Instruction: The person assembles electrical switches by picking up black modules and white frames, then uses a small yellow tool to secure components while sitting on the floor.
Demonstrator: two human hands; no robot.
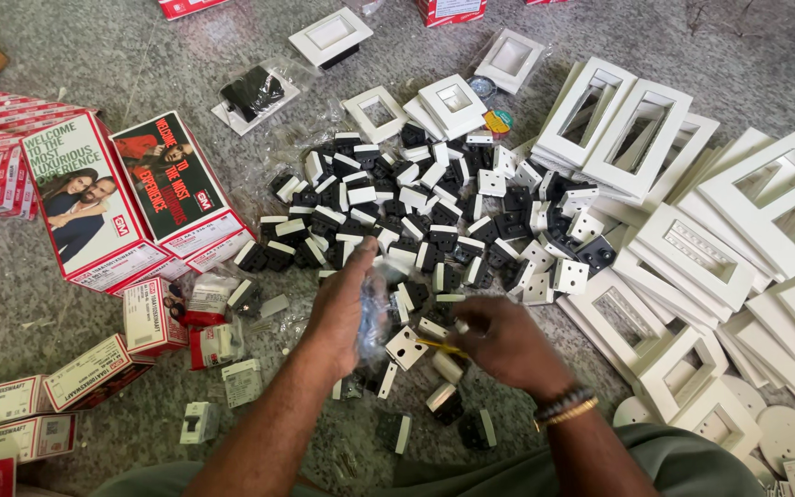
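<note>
Floor [139, 55]: grey speckled stone, carrying everything; the person sits over it, looking down.

Frames [765, 198]: white rectangular switch plates with open windows, heaped in overlapping stacks along the right side, a few more lying apart at top centre.

Boxes [130, 198]: red and white cartons on the left, two large ones lying flat side by side, smaller ones scattered below them.

Switch pile [425, 216]: a dense spread of small black-and-white switch parts in the middle, thinning out toward the hands.

Left hand [347, 308]: raised just above the near edge of the pile, its grip closed around a small clear plastic bag [375, 313] that hangs crumpled from the fingers.

Right hand [508, 345]: low beside the left, a beaded band at the wrist, fingers pinched narrow on a thin yellow strip [441, 347] that points toward the bag. A white switch part [406, 348] lies on the floor just between the two hands.

Step in hand, as judged: the bag is being opened or emptied. The next move seems to call for a steady hold on the bag while the right fingers work at its mouth.
</note>
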